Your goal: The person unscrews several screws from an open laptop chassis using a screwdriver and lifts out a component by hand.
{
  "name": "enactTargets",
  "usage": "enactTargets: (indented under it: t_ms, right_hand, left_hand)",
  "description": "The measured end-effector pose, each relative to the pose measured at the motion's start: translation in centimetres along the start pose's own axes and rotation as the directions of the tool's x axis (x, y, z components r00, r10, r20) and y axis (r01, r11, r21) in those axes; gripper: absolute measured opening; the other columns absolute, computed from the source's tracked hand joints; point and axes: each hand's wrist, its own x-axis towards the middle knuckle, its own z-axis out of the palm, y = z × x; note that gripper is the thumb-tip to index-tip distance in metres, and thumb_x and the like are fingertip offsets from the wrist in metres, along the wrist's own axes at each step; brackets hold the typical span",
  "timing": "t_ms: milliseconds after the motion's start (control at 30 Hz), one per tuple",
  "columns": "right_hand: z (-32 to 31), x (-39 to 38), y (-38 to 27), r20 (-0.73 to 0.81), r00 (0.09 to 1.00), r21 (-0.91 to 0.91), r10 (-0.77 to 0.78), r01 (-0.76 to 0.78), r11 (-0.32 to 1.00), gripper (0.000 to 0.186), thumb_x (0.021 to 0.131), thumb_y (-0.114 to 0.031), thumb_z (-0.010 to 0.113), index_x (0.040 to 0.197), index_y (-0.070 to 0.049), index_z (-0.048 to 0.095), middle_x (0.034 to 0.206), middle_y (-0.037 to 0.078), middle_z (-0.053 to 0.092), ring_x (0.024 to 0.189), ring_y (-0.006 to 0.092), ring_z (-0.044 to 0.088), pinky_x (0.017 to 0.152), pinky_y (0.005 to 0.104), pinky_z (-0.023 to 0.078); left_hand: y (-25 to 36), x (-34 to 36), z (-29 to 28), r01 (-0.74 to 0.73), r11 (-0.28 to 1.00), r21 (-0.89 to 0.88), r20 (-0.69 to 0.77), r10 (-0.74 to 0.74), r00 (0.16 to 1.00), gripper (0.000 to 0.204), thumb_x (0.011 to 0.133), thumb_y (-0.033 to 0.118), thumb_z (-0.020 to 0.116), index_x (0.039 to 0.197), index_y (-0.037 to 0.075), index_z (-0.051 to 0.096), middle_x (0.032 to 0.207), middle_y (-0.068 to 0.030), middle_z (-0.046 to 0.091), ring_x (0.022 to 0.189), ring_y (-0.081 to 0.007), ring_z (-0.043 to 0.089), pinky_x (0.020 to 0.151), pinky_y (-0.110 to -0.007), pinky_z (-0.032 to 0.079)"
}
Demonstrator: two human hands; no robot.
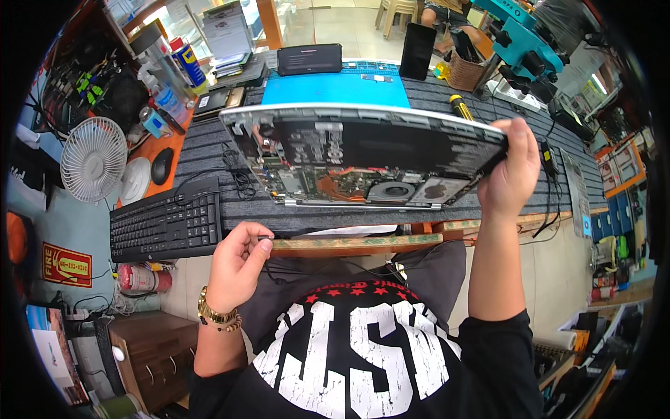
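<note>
An opened laptop [370, 143] stands tilted on edge over the grey striped mat [195, 160], its battery, circuit board, copper heat pipes and fan facing me. My right hand [509, 171] grips its right edge, thumb near the upper corner. My left hand [241, 265] is low by the bench's front edge, right of the black keyboard [164, 223], with thumb and fingers closed on a black cable plug [266, 239]. Its cord hangs down toward my lap.
A fan [94, 159], mouse [162, 165] and spray cans sit left. A blue mat [331, 89], tablet [309, 59], phone [417, 50], yellow-black screwdriver [460, 107] and teal microscope [523, 45] are behind the laptop. Cables lie right. A seated person [453, 15] is beyond the bench.
</note>
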Motion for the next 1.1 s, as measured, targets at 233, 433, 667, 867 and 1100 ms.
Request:
enactTargets:
  t_ms: [233, 433, 667, 867, 1100]
  right_hand:
    - [-1.1, 0.3, 0.3, -0.037, 0.999, -0.067, 0.022, -0.024, 0.997, 0.021, 0.114, -0.021, 0.068, 0.114, 0.000, 0.072, 0.106, 0.002, 0.073, 0.096, 0.0071, 0.062, 0.087, 0.0239, 0.050]
    - [-2.2, -4.3, -1.1, -0.177, 0.947, -0.356, -0.269, 0.194, 0.914, 0.022, 0.109, -0.004, 0.065, 0.130, 0.002, 0.062, 0.114, 0.011, 0.070, 0.102, 0.0141, 0.066, 0.088, 0.0281, 0.055]
    - [-1.9, -12.1, -1.6, 0.048, 0.983, -0.266, 0.178, -0.159, 0.951, 0.019, 0.107, 0.000, 0.066, 0.126, 0.004, 0.065, 0.100, 0.008, 0.071, 0.086, 0.0107, 0.067, 0.079, 0.0250, 0.057]
    - [-1.0, -13.3, -0.9, 0.095, 0.952, -0.299, 0.290, -0.251, 0.921, 0.027, 0.104, 0.003, 0.069, 0.131, 0.005, 0.066, 0.103, 0.005, 0.071, 0.089, 0.0087, 0.067, 0.079, 0.0236, 0.055]
    - [-1.7, -12.3, -0.9, 0.070, 0.969, -0.370, 0.236, -0.194, 0.909, 0.025, 0.103, 0.004, 0.071, 0.128, 0.004, 0.068, 0.104, 0.004, 0.072, 0.088, 0.0072, 0.065, 0.078, 0.0236, 0.052]
  left_hand:
    - [-1.3, -0.7, -0.2, 0.018, 0.999, -0.034, 0.213, -0.010, 0.977, 0.011, 0.108, 0.008, 0.070, 0.116, 0.001, 0.069, 0.089, 0.0045, 0.065, 0.073, -0.0006, 0.052, 0.063, -0.020, 0.042]
    - [-1.9, -2.8, -4.7, 0.204, 0.978, 0.049, 0.334, -0.209, 0.919, 0.014, 0.110, 0.015, 0.070, 0.102, 0.004, 0.068, 0.083, 0.0042, 0.067, 0.070, -0.0014, 0.055, 0.060, -0.021, 0.043]
    - [-2.4, -3.2, -4.0, -0.030, 0.975, -0.221, 0.193, 0.074, 0.978, 0.031, 0.121, 0.024, 0.043, 0.099, 0.004, 0.051, 0.088, -0.0074, 0.061, 0.074, -0.0171, 0.062, 0.079, -0.038, 0.059]
    - [-0.2, -0.9, -0.9, -0.060, 0.895, -0.443, 0.045, 0.089, 0.995, 0.031, 0.123, 0.030, 0.040, 0.102, 0.008, 0.044, 0.081, -0.0018, 0.045, 0.064, -0.0101, 0.044, 0.057, -0.028, 0.055]
    - [1.6, 1.1, 0.6, -0.191, 0.962, -0.197, -0.095, 0.175, 0.980, 0.021, 0.113, 0.009, 0.063, 0.102, 0.010, 0.045, 0.083, 0.0050, 0.042, 0.067, -0.0012, 0.036, 0.052, -0.021, 0.033]
